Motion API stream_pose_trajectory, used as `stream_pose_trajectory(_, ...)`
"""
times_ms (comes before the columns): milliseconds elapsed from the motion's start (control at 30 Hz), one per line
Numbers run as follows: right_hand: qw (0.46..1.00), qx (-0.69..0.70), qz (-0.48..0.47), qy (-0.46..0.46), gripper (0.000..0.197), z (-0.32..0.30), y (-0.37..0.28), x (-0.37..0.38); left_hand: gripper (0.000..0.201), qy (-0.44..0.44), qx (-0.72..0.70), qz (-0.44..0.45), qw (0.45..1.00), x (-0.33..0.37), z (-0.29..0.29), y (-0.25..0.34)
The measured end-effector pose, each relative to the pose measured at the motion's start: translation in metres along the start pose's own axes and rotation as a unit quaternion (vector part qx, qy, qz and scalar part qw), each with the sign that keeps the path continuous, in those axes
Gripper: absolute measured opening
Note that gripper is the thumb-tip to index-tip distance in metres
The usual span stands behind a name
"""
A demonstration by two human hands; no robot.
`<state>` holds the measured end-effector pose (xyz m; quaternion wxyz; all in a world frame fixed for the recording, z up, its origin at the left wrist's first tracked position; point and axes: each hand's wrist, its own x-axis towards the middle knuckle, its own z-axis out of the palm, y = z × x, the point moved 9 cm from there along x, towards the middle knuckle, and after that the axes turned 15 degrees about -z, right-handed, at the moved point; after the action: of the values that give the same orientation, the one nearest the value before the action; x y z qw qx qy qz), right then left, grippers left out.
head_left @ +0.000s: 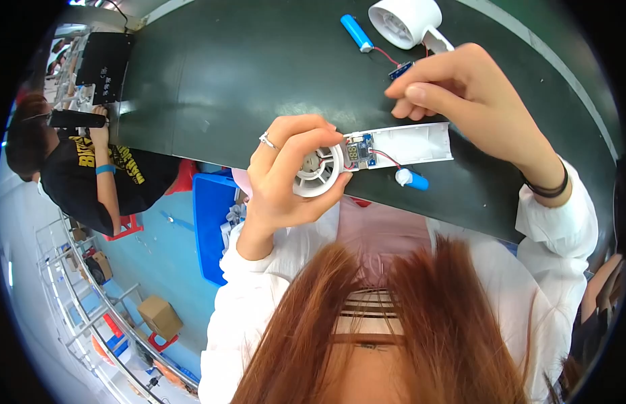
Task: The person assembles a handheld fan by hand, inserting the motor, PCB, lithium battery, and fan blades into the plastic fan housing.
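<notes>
My left hand (286, 172) is wrapped around the round, spoked head of a white handheld fan (414, 143) at the table's near edge. The fan's open handle half points right, and a small circuit board (359, 152) with a digit display sits in it beside the head. Red wire runs from the board to a blue cylindrical battery (415, 180), which lies outside the handle on the near side. Above and beyond the handle, my right hand (454, 97) has its fingers curled together, apart from the fan. Whatever its fingertips hold, if anything, is hidden.
Beyond my right hand lie a second white fan (406, 23), a blue battery (355, 32) and a wired circuit board (400, 70) on the dark green table (218, 87). A blue bin (206, 229) stands left of me. Another person (84, 168) works at the table's left end.
</notes>
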<state>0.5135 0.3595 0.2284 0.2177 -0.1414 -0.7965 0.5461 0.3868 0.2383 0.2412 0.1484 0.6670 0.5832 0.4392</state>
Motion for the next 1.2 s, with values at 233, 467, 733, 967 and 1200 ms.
stream_pose_trajectory(233, 0.991, -0.038, -0.048, 0.118, 0.021, -0.024, -0.011, -0.015, 0.045, 0.038, 0.049, 0.053, 0.997, 0.020, -0.039, 0.010)
stream_pose_trajectory(467, 0.983, 0.006, -0.011, 0.182, 0.022, -0.028, -0.002, -0.019, 0.048, 0.078, 0.108, 0.133, 0.982, 0.044, -0.070, 0.026)
stream_pose_trajectory(733, 0.977, 0.023, -0.038, 0.207, 0.019, -0.021, 0.000, 0.007, 0.047, 0.106, 0.127, 0.179, 0.970, 0.061, -0.090, 0.032)
stream_pose_trajectory(967, 0.975, 0.059, -0.042, 0.212, 0.013, -0.003, -0.001, 0.046, 0.049, 0.098, 0.110, 0.154, 0.977, 0.069, -0.116, 0.008)
stream_pose_trajectory(1200, 0.974, 0.088, -0.066, 0.196, 0.019, 0.009, -0.003, 0.068, 0.046, 0.079, 0.039, 0.082, 0.993, 0.075, -0.134, -0.013)
